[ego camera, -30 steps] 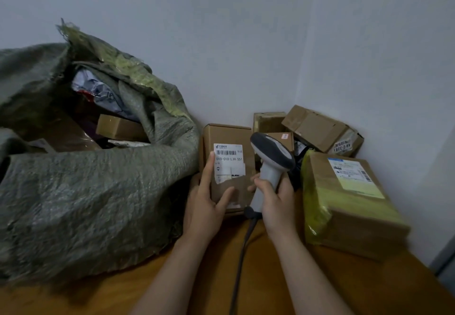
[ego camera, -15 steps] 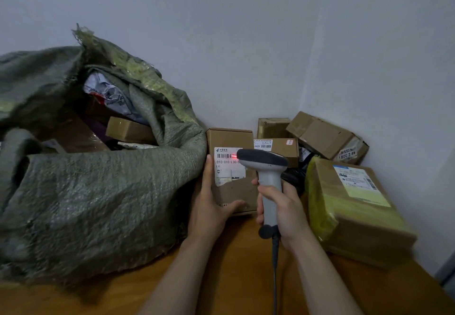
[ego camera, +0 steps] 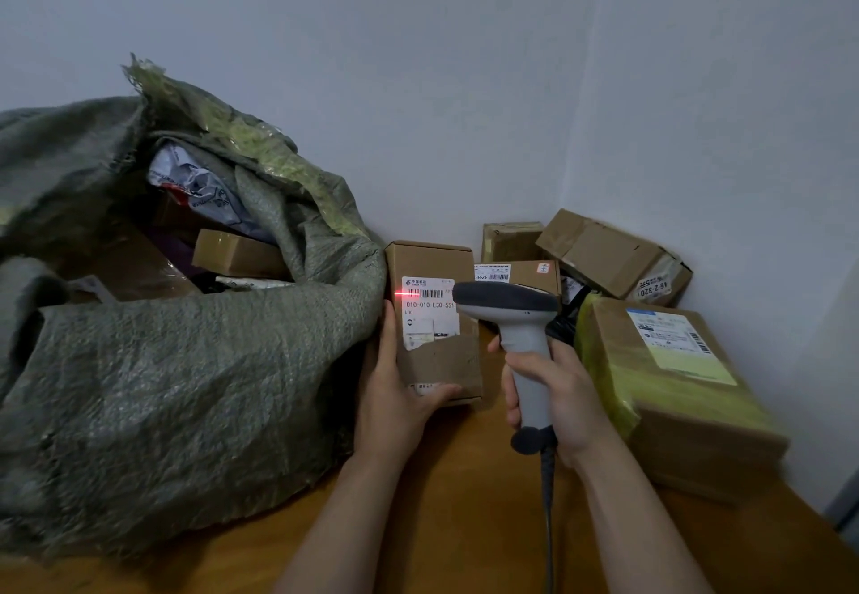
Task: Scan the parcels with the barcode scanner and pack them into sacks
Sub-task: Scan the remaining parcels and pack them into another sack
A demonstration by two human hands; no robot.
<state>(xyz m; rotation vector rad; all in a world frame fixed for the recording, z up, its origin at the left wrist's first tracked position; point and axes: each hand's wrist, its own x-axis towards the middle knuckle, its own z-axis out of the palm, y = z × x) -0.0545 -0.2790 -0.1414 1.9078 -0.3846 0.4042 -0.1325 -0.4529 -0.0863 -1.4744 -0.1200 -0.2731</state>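
the left hand (ego camera: 395, 400) holds the upright box (ego camera: 434, 319) beside the sack (ego camera: 186, 361) at frame left; the right hand (ego camera: 553, 396) grips the scanner (ego camera: 513, 314).

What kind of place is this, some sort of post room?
Probably a small parcel-sorting corner. Labelled cardboard parcels are piled against the walls, a woven sack is already holding packages, and the right hand aims a barcode scanner at a box's label.

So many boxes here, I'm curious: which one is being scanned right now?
The upright box beside the sack, steadied by the left hand. Only its label carries the scanner's red line.
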